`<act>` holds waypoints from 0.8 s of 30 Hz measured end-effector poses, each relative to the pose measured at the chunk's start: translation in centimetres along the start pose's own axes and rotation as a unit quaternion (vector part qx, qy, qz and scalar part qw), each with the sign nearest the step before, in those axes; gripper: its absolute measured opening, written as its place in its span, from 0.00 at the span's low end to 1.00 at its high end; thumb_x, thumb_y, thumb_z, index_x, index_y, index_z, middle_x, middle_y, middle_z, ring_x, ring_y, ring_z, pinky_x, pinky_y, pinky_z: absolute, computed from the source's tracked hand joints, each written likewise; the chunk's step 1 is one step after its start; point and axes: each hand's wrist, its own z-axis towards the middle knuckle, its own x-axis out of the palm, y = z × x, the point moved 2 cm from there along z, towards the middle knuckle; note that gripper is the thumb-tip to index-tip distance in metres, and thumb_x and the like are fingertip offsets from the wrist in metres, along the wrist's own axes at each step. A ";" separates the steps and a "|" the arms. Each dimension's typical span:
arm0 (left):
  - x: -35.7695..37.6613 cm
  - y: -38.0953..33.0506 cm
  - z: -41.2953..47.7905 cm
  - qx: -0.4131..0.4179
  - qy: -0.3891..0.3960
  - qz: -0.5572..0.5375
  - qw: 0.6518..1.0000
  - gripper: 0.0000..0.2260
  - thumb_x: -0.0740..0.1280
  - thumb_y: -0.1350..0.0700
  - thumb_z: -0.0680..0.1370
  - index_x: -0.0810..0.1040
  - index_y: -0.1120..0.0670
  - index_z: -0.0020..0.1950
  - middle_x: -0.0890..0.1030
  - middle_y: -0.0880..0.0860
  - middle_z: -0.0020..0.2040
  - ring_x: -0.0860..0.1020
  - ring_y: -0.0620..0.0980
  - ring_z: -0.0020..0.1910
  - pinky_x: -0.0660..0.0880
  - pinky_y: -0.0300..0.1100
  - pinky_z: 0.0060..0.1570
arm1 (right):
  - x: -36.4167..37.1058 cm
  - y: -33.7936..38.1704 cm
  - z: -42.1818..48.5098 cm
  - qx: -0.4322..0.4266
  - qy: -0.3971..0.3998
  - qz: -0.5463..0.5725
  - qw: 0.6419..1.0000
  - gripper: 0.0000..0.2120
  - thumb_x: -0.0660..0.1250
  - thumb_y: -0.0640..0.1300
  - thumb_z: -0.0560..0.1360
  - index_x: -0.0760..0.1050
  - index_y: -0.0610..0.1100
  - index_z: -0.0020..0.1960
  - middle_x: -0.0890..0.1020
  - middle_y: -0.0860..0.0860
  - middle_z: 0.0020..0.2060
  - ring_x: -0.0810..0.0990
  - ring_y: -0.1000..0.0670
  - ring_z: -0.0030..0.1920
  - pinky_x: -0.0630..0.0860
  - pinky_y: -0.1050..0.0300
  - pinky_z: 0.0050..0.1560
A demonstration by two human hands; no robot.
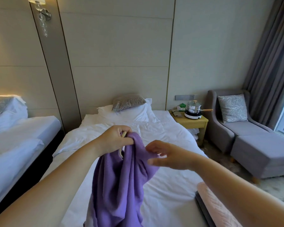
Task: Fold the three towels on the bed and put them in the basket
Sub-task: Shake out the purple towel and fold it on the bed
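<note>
Left hand grips towel above white bed, frame centre; right hand spread, empty; armchair at right.

Pot on hotplate on nightstand, grey armchair w/ cushion at right, curtain behind.

On my feed I count two hands, the left hand and the right hand. Two towels show: one purple towel, one pink towel. There are two beds, the near bed and the second bed. I also count three patterned cushions, one armchair, one footstool, one nightstand, one pot, one wall lamp.
</note>
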 end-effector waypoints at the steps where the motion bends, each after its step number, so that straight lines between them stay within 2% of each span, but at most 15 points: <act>1: -0.1 0.0 0.1 0.001 -0.002 -0.007 1.000 0.07 0.68 0.66 0.71 0.72 0.64 0.35 0.63 0.56 0.33 0.64 0.47 0.29 0.67 0.34 0.28 | 0.9 -0.1 0.2 0.001 0.001 0.006 1.000 0.18 0.73 0.53 0.70 0.70 0.60 0.56 0.78 0.62 0.53 0.75 0.68 0.52 0.70 0.74 0.52; 4: -1.2 0.4 -0.1 -0.001 -0.015 -0.029 0.999 0.03 0.68 0.67 0.72 0.76 0.66 0.42 0.66 0.57 0.33 0.66 0.50 0.31 0.70 0.33 0.28 | 1.4 -0.8 0.4 0.007 -0.005 -0.043 0.999 0.14 0.71 0.51 0.72 0.73 0.48 0.54 0.79 0.50 0.48 0.75 0.54 0.45 0.72 0.59 0.52; 7: -2.9 1.5 -0.6 -0.011 -0.035 -0.038 0.999 0.03 0.69 0.64 0.73 0.77 0.63 0.41 0.69 0.57 0.34 0.68 0.52 0.33 0.69 0.35 0.30 | 0.3 -1.7 0.2 0.031 0.025 -0.084 0.996 0.13 0.67 0.51 0.76 0.77 0.41 0.53 0.79 0.42 0.49 0.71 0.54 0.42 0.70 0.56 0.49; 9: -3.6 2.5 -1.0 -0.024 -0.030 -0.026 0.999 0.05 0.71 0.62 0.72 0.77 0.61 0.39 0.69 0.56 0.33 0.69 0.49 0.31 0.68 0.38 0.33 | -1.0 -1.8 0.2 0.041 0.003 -0.105 0.994 0.15 0.65 0.51 0.77 0.77 0.39 0.52 0.79 0.40 0.49 0.71 0.53 0.42 0.70 0.55 0.48; 10: -3.9 3.0 -1.2 -0.034 -0.026 -0.014 0.999 0.05 0.72 0.61 0.72 0.77 0.61 0.39 0.69 0.56 0.33 0.69 0.49 0.32 0.67 0.39 0.34 | -1.7 -1.5 0.3 0.043 -0.012 -0.118 0.992 0.15 0.64 0.52 0.77 0.77 0.39 0.51 0.80 0.40 0.47 0.71 0.52 0.41 0.70 0.54 0.47; 12: -4.3 4.1 -1.6 -0.052 -0.027 0.012 0.998 0.06 0.73 0.60 0.72 0.79 0.58 0.37 0.70 0.56 0.34 0.70 0.50 0.33 0.66 0.41 0.37 | -3.2 -0.6 0.6 0.056 -0.028 -0.142 0.988 0.15 0.62 0.55 0.78 0.76 0.44 0.45 0.79 0.47 0.40 0.73 0.52 0.41 0.70 0.56 0.46; 15: -4.8 5.1 -2.0 -0.056 -0.037 0.030 0.997 0.10 0.76 0.58 0.71 0.77 0.54 0.32 0.70 0.54 0.32 0.70 0.48 0.32 0.68 0.40 0.36 | -5.7 1.5 0.8 0.085 -0.007 -0.185 0.979 0.14 0.58 0.60 0.78 0.73 0.54 0.41 0.75 0.59 0.37 0.72 0.59 0.38 0.66 0.65 0.39; 17: -5.2 5.3 -2.1 -0.049 -0.036 0.027 0.998 0.12 0.77 0.56 0.69 0.76 0.52 0.30 0.70 0.51 0.30 0.70 0.46 0.29 0.68 0.36 0.32 | -7.3 2.9 0.9 0.100 0.026 -0.231 0.967 0.15 0.56 0.64 0.77 0.75 0.55 0.44 0.77 0.58 0.37 0.73 0.59 0.39 0.67 0.65 0.41; 19: -5.5 5.4 -2.1 -0.053 -0.030 0.011 0.998 0.12 0.77 0.54 0.68 0.76 0.51 0.30 0.69 0.47 0.28 0.70 0.44 0.27 0.68 0.33 0.30 | -8.2 4.0 0.9 0.107 0.055 -0.231 0.966 0.16 0.55 0.66 0.76 0.76 0.57 0.46 0.80 0.57 0.35 0.75 0.56 0.37 0.72 0.62 0.44; 21: -5.7 5.5 -2.2 -0.070 -0.010 -0.005 0.997 0.13 0.78 0.49 0.65 0.77 0.53 0.31 0.67 0.45 0.26 0.68 0.43 0.27 0.67 0.31 0.29 | -8.3 4.5 0.9 0.101 0.072 -0.179 0.976 0.16 0.57 0.64 0.76 0.77 0.55 0.48 0.82 0.58 0.33 0.78 0.57 0.32 0.72 0.61 0.40; 23: -5.7 6.1 -2.4 -0.087 0.006 0.037 0.996 0.16 0.77 0.42 0.63 0.78 0.52 0.33 0.68 0.43 0.27 0.68 0.41 0.29 0.65 0.32 0.31 | -8.1 4.0 1.3 0.116 0.066 -0.158 0.978 0.18 0.61 0.60 0.76 0.78 0.45 0.49 0.85 0.56 0.37 0.83 0.53 0.36 0.71 0.61 0.40; 24: -6.0 6.7 -2.5 -0.092 -0.014 0.080 0.992 0.16 0.76 0.40 0.64 0.79 0.52 0.35 0.70 0.43 0.29 0.68 0.42 0.31 0.66 0.35 0.33 | -8.1 3.3 1.4 0.137 0.056 -0.182 0.972 0.18 0.63 0.58 0.76 0.77 0.42 0.46 0.86 0.53 0.36 0.83 0.52 0.37 0.72 0.62 0.40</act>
